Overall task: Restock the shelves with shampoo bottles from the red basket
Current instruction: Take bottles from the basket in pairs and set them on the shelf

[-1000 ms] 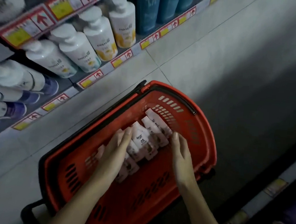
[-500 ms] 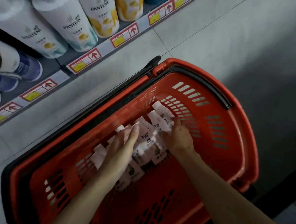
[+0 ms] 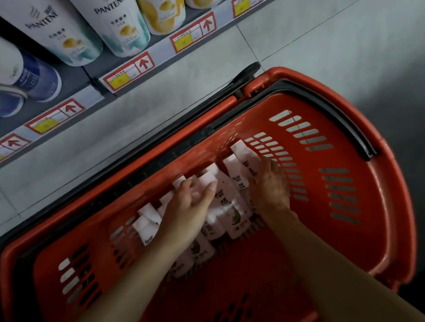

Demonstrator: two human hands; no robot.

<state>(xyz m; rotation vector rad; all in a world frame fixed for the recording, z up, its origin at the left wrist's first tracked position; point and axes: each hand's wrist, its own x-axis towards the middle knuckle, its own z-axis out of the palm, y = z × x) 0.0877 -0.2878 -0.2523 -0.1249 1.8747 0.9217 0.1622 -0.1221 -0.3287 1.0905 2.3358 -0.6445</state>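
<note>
Where the view looks down from the person's head, two bare forearms enter from the bottom edge and reach forward into a red basket (image 3: 390,200) standing on the floor. The left hand (image 3: 189,206) is seen from the back, low in the middle of the basket, its thumb lying out to the right and its fingers bent down among white caps; whether they actually hold anything cannot be told, as the view is blurred there. The right hand (image 3: 271,187) is just beyond it and to the right, its fingers curled over the side of one of the white bottles, gripping it. Between and beneath both hands lie the shampoo bottles (image 3: 229,211), a loose heap of small white containers with dark print, lying on their sides on the slotted basket floor, touching one another and running diagonally from lower left to upper right. A black handle (image 3: 346,124) is folded down along the far rim of the basket. Past the basket is a pale grey tiled floor (image 3: 343,43). At the upper left runs the lowest shelf (image 3: 81,81), edged with red and yellow price labels (image 3: 128,76) bearing red arrows. On it stand large white Pantene bottles (image 3: 109,12), and to their left white bottles with dark blue bases (image 3: 36,81)
</note>
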